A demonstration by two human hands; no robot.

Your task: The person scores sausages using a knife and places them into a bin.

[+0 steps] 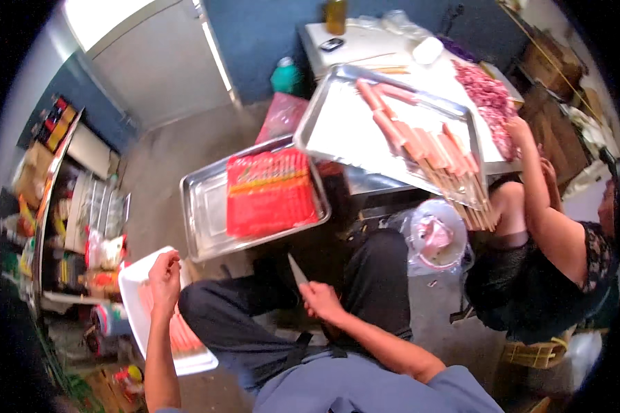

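My right hand [320, 301] is closed on a knife [297, 271], its blade pointing up and away over my lap. My left hand [165, 276] is raised over a white plastic tray [157, 351] with pink sausages [183, 333] in it; whether the fingers hold anything is unclear. In front of my knees, a metal tray [206, 253] bears a red plastic package [271, 193] with writing. Sausages on wooden sticks [426, 144] lie at the right side of a larger metal tray [318, 111], partly under clear plastic.
At right sits another person [553, 227], a hand near pink minced or chopped pieces [488, 103] on the white table [315, 38]. A plastic-lined bucket [439, 235] stands between us. Crowded shelves [44, 242] line the left side. A teal container [285, 76] stands by the wall.
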